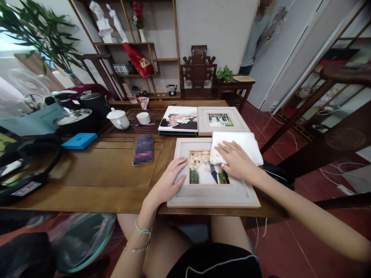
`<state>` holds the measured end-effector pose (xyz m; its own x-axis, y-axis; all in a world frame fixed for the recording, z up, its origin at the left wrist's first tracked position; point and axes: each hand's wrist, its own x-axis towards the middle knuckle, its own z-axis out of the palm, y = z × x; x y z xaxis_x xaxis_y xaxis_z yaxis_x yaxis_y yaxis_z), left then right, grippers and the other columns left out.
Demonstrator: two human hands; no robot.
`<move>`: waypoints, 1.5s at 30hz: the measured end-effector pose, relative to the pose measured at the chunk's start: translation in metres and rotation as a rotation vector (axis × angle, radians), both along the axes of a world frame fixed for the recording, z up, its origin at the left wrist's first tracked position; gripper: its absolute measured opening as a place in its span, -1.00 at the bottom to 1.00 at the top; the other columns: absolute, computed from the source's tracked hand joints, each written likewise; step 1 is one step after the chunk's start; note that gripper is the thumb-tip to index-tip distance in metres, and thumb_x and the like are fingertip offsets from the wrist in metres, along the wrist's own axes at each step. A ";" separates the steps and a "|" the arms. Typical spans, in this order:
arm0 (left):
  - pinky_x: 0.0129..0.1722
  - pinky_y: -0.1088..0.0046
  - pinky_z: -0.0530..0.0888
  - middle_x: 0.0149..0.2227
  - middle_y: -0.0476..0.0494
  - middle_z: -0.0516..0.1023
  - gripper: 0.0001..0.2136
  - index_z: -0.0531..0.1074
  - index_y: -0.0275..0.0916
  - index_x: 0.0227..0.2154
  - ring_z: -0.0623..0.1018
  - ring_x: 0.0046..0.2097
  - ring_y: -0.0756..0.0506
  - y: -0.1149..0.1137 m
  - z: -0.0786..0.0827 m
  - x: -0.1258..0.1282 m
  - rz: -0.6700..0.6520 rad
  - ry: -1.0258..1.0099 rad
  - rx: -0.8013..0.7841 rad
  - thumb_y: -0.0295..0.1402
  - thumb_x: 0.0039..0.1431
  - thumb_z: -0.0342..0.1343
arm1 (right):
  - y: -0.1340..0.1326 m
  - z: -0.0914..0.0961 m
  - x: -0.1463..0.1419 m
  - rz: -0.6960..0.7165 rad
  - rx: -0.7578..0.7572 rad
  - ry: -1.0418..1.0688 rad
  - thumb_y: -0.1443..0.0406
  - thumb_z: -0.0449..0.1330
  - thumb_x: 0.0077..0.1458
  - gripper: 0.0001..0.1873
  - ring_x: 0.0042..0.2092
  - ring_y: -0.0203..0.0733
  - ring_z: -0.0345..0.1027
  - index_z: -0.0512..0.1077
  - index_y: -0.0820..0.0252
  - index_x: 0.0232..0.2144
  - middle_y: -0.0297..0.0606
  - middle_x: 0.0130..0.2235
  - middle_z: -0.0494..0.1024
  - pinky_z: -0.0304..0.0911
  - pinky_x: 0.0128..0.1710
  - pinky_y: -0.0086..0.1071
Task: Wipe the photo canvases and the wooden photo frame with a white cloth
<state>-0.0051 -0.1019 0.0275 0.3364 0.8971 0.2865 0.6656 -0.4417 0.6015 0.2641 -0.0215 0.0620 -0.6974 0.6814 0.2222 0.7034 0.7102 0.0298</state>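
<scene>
A framed photo [213,195] with a pale wide border lies flat at the near edge of the wooden table [101,170]. My left hand [171,181] rests flat on the frame's left border, fingers stretched out. My right hand [236,160] presses a folded white cloth [240,144] onto the frame's upper right part, fingers laid flat on the cloth. A second framed photo [220,120] and a photo album [178,120] lie side by side just beyond.
A phone [143,149] lies left of the frame. Further left are a blue pad [79,140], a white teapot [118,119], a cup [143,117], dark kettles [92,104]. A person stands by the far door [257,34]. Cables trail on the red floor at right.
</scene>
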 end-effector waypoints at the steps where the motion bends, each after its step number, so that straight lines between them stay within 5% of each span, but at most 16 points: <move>1: 0.31 0.08 0.12 0.24 -0.25 0.25 -0.61 0.25 -0.20 0.17 0.17 0.31 -0.17 0.000 0.000 0.000 0.000 0.003 0.007 -0.35 0.30 -0.08 | -0.009 -0.001 0.000 0.037 -0.024 -0.004 0.38 0.08 -0.09 -0.36 0.24 0.12 0.09 0.29 0.28 0.12 -0.04 0.12 0.41 -0.08 0.24 0.08; 5: 0.30 0.07 0.13 0.23 -0.26 0.27 -0.61 0.26 -0.22 0.16 0.17 0.31 -0.19 0.001 -0.002 0.001 0.000 0.008 0.025 -0.34 0.29 -0.06 | -0.050 0.000 0.004 0.183 -0.118 -0.043 0.41 0.07 -0.15 -0.30 0.26 0.06 0.06 0.28 0.28 0.14 -0.06 0.16 0.36 -0.06 0.25 0.02; 8: 0.30 0.08 0.13 0.23 -0.26 0.26 -0.61 0.27 -0.23 0.16 0.17 0.31 -0.19 0.001 -0.002 0.001 0.006 0.010 0.015 -0.35 0.29 -0.07 | -0.059 0.007 0.011 0.126 -0.130 -0.070 0.45 0.05 -0.18 -0.28 0.24 0.04 0.10 0.29 0.26 0.14 -0.08 0.16 0.37 -0.02 0.23 0.01; 13: 0.31 0.09 0.11 0.24 -0.27 0.24 -0.61 0.27 -0.26 0.15 0.16 0.31 -0.18 0.001 -0.003 0.001 0.009 0.010 0.004 -0.35 0.29 -0.06 | -0.014 0.013 0.018 -0.066 -0.017 -0.072 0.44 0.04 -0.10 -0.37 0.21 0.08 0.16 0.34 0.25 0.10 -0.09 0.11 0.43 0.05 0.19 0.01; 19: 0.30 0.07 0.13 0.24 -0.26 0.26 -0.62 0.28 -0.24 0.14 0.16 0.31 -0.18 0.002 -0.003 0.001 0.009 -0.002 0.009 -0.35 0.28 -0.06 | 0.013 0.006 0.006 -0.053 -0.005 -0.040 0.37 0.08 -0.07 -0.32 0.28 0.13 0.01 0.24 0.30 0.18 -0.06 0.23 0.28 -0.08 0.25 0.04; 24: 0.29 0.07 0.15 0.23 -0.26 0.27 -0.62 0.27 -0.22 0.15 0.18 0.30 -0.18 0.002 -0.003 0.001 0.010 -0.004 0.027 -0.36 0.28 -0.06 | -0.047 0.007 0.001 0.073 -0.173 -0.065 0.39 0.08 -0.11 -0.31 0.22 0.12 0.13 0.27 0.27 0.16 -0.04 0.19 0.34 0.03 0.21 0.00; 30: 0.30 0.06 0.13 0.23 -0.25 0.26 -0.62 0.26 -0.21 0.15 0.16 0.31 -0.18 0.003 -0.005 0.001 -0.003 -0.010 0.038 -0.36 0.29 -0.05 | -0.115 0.034 -0.005 0.157 -0.237 -0.060 0.44 0.07 -0.22 -0.25 0.22 0.16 0.14 0.33 0.30 0.14 -0.05 0.16 0.38 0.14 0.17 0.00; 33: 0.30 0.05 0.13 0.23 -0.25 0.26 -0.62 0.27 -0.22 0.15 0.15 0.31 -0.17 0.003 -0.006 0.000 0.000 -0.007 0.023 -0.36 0.28 -0.05 | -0.096 0.034 -0.011 0.052 -0.204 -0.087 0.45 0.08 -0.19 -0.30 0.24 0.17 0.10 0.36 0.27 0.11 -0.07 0.19 0.35 0.04 0.22 0.02; 40: 0.32 0.08 0.09 0.25 -0.24 0.23 -0.60 0.25 -0.23 0.17 0.13 0.32 -0.16 0.001 -0.004 -0.001 -0.006 0.003 -0.010 -0.36 0.28 -0.06 | 0.006 0.003 -0.010 -0.198 0.007 -0.038 0.35 0.08 -0.05 -0.29 0.32 0.25 -0.13 0.20 0.34 0.21 -0.02 0.29 0.14 -0.28 0.24 0.27; 45: 0.31 0.07 0.10 0.24 -0.25 0.24 -0.60 0.24 -0.22 0.17 0.14 0.32 -0.17 0.000 -0.003 0.000 -0.002 -0.004 0.001 -0.35 0.28 -0.07 | 0.001 0.002 -0.015 -0.113 -0.030 -0.012 0.33 0.06 -0.06 -0.28 0.32 0.18 -0.14 0.19 0.34 0.21 -0.02 0.26 0.22 -0.23 0.27 0.14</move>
<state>-0.0055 -0.1015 0.0247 0.3369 0.8962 0.2888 0.6623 -0.4436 0.6038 0.2488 -0.0204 0.0640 -0.6184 0.7619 0.1925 0.7786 0.6273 0.0185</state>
